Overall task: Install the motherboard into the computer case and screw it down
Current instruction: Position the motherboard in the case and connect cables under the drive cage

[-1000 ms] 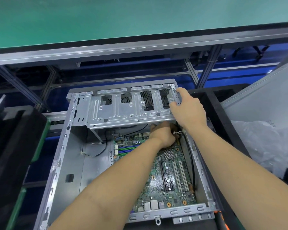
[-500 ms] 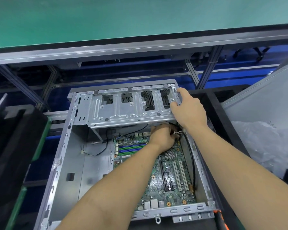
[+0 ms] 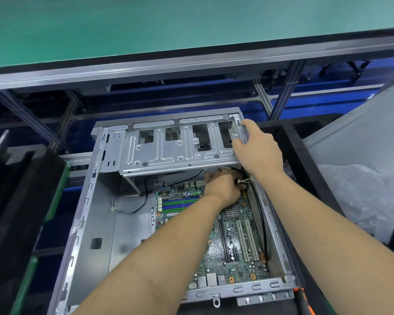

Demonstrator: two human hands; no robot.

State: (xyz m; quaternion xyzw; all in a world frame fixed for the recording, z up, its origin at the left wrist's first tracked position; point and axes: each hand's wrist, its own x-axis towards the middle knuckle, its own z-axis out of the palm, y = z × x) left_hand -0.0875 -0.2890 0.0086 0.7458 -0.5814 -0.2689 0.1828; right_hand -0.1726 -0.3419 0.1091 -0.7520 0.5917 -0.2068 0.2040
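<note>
An open grey computer case [image 3: 84, 214] lies below me with its side off. A green motherboard [image 3: 234, 246] lies flat in its right half, with blue and green memory slots at the far end. My right hand [image 3: 257, 151] grips the right end of the silver drive cage [image 3: 168, 153] that spans the case's far end. My left hand [image 3: 223, 185] reaches under the cage's near edge at the board's far right corner, its fingers curled around a black cable [image 3: 259, 214] with a white tie. Its fingertips are hidden.
Black foam trays [image 3: 16, 201] stand to the left of the case. A grey side panel [image 3: 359, 142] and a clear plastic bag [image 3: 362, 201] lie at the right. A green workbench [image 3: 168, 28] with an aluminium frame runs across the far side. An orange-handled tool [image 3: 303, 301] pokes out at the case's near right corner.
My left hand has drawn back slightly from under the drive cage toward me. My right hand stays on the cage's right end.
</note>
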